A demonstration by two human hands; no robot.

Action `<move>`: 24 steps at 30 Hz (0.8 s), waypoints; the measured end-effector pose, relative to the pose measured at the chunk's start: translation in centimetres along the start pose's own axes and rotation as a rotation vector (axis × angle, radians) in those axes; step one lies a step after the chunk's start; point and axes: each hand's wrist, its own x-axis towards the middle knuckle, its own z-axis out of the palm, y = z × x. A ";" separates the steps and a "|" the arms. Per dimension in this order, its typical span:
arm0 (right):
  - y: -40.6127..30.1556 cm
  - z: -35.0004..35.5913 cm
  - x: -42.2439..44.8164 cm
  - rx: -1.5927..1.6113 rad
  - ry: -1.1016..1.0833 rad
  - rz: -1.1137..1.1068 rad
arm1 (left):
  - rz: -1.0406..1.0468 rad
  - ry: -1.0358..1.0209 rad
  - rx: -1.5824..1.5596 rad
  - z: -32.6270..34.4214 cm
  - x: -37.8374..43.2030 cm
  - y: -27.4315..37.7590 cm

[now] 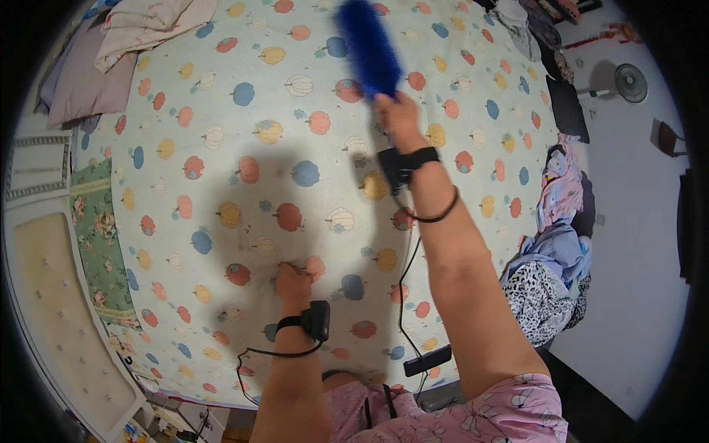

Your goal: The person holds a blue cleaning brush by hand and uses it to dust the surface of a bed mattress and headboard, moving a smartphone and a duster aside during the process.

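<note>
A pale bed sheet printed with pumpkins [338, 166] lies before me. My right hand [400, 117] grips the handle end of a blue bristled brush or duster [370, 47], which is blurred and stretches away over the sheet towards the upper edge of the view. My left hand [293, 285] rests low on the sheet, its fingers curled on the fabric near a small crease. Whether it pinches the cloth is not clear. Each wrist wears a black strap with a small device and a cable.
Crumpled clothes [554, 266] line the bed's right edge. A mauve pillow [97, 77] and a folded cream cloth [149, 25] lie at the upper left. The padded headboard [77, 321] stands left. A black phone-like device [427, 361] with a cable lies near my body.
</note>
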 end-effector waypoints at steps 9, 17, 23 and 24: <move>8.3 -26.3 -1.4 0.351 0.787 0.157 | 0.048 0.011 0.064 -1.2 -0.6 1.0; 2.8 -12.1 -3.4 -0.057 0.414 0.059 | 0.029 -0.055 0.052 -1.9 -0.6 1.4; -4.9 3.9 -6.1 -0.237 -0.190 -0.244 | -0.024 0.010 0.041 -0.9 0.2 -1.1; -5.9 5.7 -6.8 -0.334 -0.209 -0.297 | -0.026 0.010 0.046 -1.0 0.3 -1.3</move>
